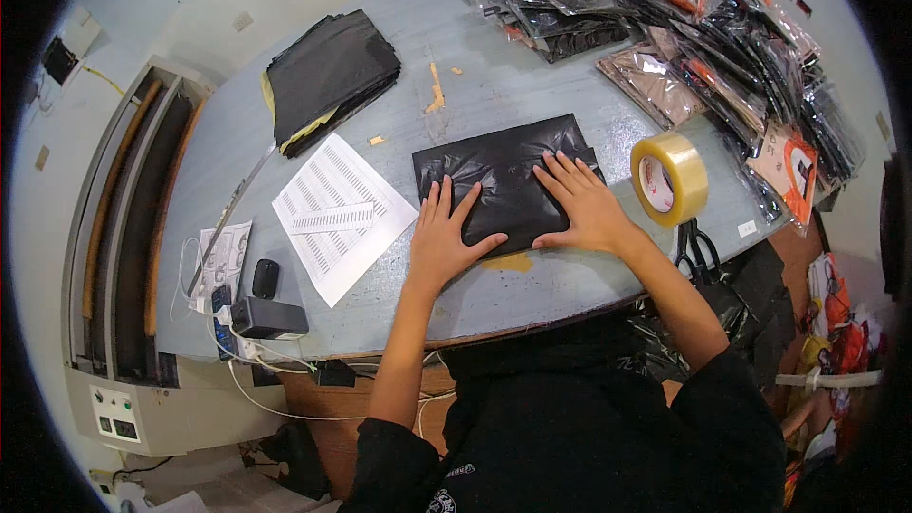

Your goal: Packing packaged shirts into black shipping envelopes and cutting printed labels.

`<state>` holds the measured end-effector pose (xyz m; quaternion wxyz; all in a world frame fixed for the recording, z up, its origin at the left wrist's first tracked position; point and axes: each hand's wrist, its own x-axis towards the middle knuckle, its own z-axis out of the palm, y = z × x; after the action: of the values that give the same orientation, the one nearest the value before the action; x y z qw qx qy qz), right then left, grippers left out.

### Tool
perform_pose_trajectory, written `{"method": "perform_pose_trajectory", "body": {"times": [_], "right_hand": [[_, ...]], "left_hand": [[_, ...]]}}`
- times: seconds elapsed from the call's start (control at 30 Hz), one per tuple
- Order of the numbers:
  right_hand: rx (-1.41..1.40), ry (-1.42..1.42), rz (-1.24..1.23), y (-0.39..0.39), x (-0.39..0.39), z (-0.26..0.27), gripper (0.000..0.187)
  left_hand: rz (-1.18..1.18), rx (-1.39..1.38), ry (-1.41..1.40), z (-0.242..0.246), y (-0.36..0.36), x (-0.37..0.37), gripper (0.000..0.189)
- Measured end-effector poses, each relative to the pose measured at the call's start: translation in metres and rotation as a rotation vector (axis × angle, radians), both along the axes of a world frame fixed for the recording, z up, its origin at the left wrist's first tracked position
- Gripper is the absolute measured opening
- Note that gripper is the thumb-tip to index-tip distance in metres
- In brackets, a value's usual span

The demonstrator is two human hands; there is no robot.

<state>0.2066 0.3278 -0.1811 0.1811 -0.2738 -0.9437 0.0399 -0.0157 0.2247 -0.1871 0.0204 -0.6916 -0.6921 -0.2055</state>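
Observation:
Before me on the grey-blue table lies a flat black plastic package, its surface creased and shiny. My left hand rests on its left part, palm down with the fingers spread. On the right part presses my right hand, fingers fanned and thumb pointing inward. Neither hand grips anything. A large roll of clear packing tape stands just right of my right hand. Black-handled scissors lie below the roll at the table's edge, their blades partly hidden by it. A printed paper sheet is left of the package.
Behind the sheet sits a stack of black plastic bags. Many clear-bagged garments are heaped at the far right. A power bank, cables and a phone occupy the left front edge. A machine with rollers flanks the table.

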Motion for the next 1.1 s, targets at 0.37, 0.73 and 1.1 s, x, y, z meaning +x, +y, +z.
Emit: {"method": "perform_pose_trajectory", "body": {"times": [0.37,0.73,1.1], "right_hand": [[-0.076,0.023,-0.082,0.008,0.013,-0.007,0.082],[-0.142,0.052,-0.183,0.007,0.021,-0.008,0.064],[-0.115,0.041,-0.194,0.008,0.023,-0.009,0.06]], "left_hand": [[0.041,0.006,-0.073,-0.008,-0.006,-0.008,0.058],[0.105,0.002,-0.036,-0.01,-0.02,-0.015,0.06],[0.137,-0.046,0.048,-0.011,-0.026,-0.017,0.06]]}}
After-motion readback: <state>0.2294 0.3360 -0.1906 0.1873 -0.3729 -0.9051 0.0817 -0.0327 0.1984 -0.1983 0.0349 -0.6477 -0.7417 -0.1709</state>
